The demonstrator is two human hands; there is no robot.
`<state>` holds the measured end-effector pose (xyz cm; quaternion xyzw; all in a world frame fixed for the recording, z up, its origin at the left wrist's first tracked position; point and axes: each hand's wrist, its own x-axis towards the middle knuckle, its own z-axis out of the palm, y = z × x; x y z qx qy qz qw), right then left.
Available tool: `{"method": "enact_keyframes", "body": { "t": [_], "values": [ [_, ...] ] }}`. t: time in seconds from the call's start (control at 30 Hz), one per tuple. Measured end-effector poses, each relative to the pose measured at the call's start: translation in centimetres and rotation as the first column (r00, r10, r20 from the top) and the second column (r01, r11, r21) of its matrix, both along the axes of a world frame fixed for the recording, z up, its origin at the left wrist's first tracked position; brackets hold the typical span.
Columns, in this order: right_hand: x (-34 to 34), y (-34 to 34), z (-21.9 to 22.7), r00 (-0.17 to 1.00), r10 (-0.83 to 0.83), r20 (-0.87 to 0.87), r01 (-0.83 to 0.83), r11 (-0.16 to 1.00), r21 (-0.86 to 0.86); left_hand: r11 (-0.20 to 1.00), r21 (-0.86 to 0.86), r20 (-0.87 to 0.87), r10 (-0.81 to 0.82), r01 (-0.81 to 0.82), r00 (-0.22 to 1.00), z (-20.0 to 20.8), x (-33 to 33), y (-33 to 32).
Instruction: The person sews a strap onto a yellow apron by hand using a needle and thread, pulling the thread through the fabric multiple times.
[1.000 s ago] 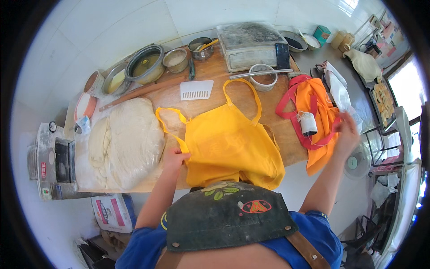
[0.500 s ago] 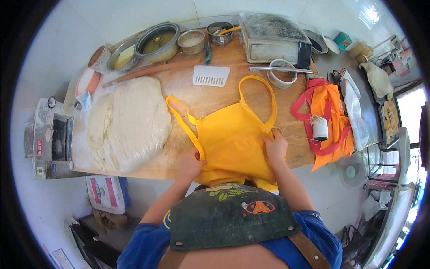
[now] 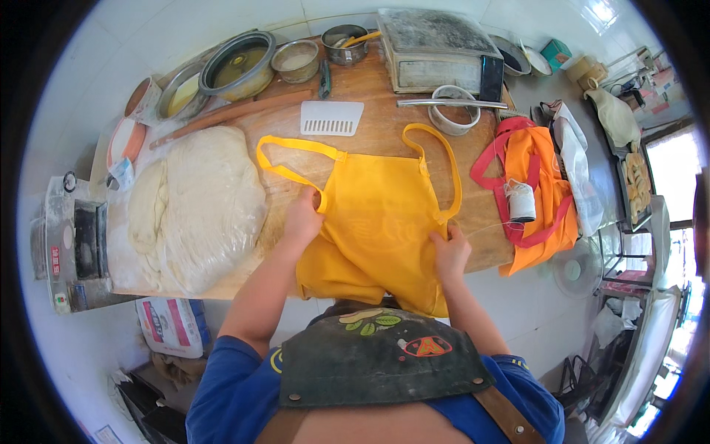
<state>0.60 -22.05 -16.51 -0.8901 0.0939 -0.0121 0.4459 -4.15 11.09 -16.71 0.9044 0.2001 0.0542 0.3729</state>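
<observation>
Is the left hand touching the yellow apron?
Touching. The head view shows the left hand resting on the left edge of the yellow apron.

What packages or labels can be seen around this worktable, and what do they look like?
Sack: under the table's left end, white with red and blue print.
Sticker: red strip on the grey machine at far left.
Spool: white with a dark label band, on the orange apron at right.
</observation>
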Motion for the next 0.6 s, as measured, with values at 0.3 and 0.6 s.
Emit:
{"method": "enact_keyframes", "body": {
  "t": [0.3,0.6],
  "values": [
    [14.9,-2.5,0.6,0.961,0.272,0.045,-0.237,0.9,-0.365,0.988,-0.152,-0.264,-0.006,-0.035,0.964,3.8,-5.0,-1.2],
    [17.6,-5.5,-0.9,0.991,0.063,-0.117,-0.116,0.838,-0.533,0.989,-0.147,-0.243,-0.028,-0.009,0.97,3.5,-6.5,-2.2]
  ]
}}
